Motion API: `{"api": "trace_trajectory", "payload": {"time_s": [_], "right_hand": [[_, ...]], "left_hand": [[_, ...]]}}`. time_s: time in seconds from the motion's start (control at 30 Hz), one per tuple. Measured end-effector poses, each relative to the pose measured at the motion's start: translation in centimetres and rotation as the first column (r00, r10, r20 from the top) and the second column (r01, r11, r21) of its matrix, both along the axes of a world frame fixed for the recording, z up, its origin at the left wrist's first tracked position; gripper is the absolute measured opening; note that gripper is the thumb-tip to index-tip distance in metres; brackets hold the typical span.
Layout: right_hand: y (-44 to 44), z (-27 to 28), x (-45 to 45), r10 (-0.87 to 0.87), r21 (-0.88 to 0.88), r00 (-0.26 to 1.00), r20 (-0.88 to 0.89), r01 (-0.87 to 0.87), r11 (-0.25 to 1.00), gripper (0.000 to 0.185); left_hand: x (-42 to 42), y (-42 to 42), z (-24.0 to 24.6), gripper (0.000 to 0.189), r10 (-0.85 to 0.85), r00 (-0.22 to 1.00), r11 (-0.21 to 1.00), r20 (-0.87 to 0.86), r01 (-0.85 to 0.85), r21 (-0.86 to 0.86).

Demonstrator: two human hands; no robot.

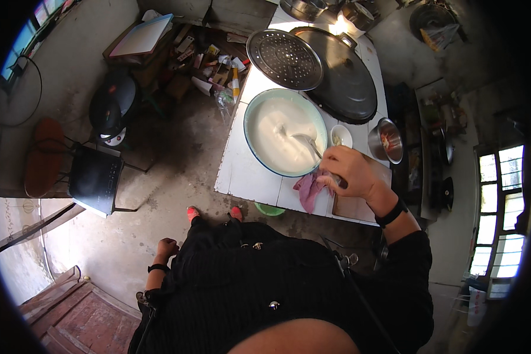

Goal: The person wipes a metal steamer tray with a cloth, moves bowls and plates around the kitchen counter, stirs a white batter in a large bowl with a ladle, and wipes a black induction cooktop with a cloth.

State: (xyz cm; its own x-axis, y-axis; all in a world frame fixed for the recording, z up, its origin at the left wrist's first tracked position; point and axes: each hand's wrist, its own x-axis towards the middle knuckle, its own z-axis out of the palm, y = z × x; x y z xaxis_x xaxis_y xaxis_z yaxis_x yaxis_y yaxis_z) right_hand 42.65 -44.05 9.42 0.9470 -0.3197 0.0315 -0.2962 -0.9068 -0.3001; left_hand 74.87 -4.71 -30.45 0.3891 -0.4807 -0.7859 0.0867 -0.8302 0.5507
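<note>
A wide enamel basin [245, 135] of creamy white batter-like liquid stands on the white-tiled counter [236, 175]. In it rests the bowl of a metal ladle or large spoon [310, 140], partly sunk in the liquid. My right hand [352, 170] grips its handle at the basin's near right rim, over a crumpled pink cloth [310, 189]. Just beyond my knuckles is a small white bowl [341, 136] with a little pale food inside. Down at my side hangs my left hand [167, 248], fingers curled and apparently holding nothing, well away from the counter.
A perforated steamer plate [285, 59] and a large dark lid [345, 84] lie behind the basin. To the right are a steel bowl [385, 140] with shredded orange food and a wooden board [358, 205]. At left stands an induction cooker [94, 179]; a green basin [270, 209] sits below the counter.
</note>
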Motion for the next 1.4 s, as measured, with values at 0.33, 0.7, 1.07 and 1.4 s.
{"api": "trace_trajectory", "payload": {"time_s": [0.33, 0.7, 1.07, 1.4], "right_hand": [[-9.8, -2.1, 1.5, -0.806, 0.725, 0.592, -0.014, 0.561, 0.399, 0.037], [-13.1, -11.3, -3.7, -0.959, 0.976, 0.206, -0.193, 0.138, -0.167, 0.056], [-4.8, -9.6, -3.8, -0.970, 0.925, 0.206, 0.132, 0.326, 0.195, 0.053], [1.4, -7.6, -4.7, -0.842, 0.564, 0.387, 0.376, 0.625, 0.539, 0.020]], "left_hand": [[-0.2, 1.1, -0.1, 0.016, -0.024, 0.997, 0.999, 0.079, 0.022, 0.028], [-0.3, 1.5, -0.7, 0.019, -0.060, 0.990, 0.997, 0.129, 0.052, 0.061], [0.3, -1.0, 2.6, 0.015, 0.005, 0.999, 0.999, 0.039, -0.007, 0.042], [0.1, -2.1, 2.1, 0.015, -0.033, 0.999, 0.999, 0.024, 0.032, 0.041]]}}
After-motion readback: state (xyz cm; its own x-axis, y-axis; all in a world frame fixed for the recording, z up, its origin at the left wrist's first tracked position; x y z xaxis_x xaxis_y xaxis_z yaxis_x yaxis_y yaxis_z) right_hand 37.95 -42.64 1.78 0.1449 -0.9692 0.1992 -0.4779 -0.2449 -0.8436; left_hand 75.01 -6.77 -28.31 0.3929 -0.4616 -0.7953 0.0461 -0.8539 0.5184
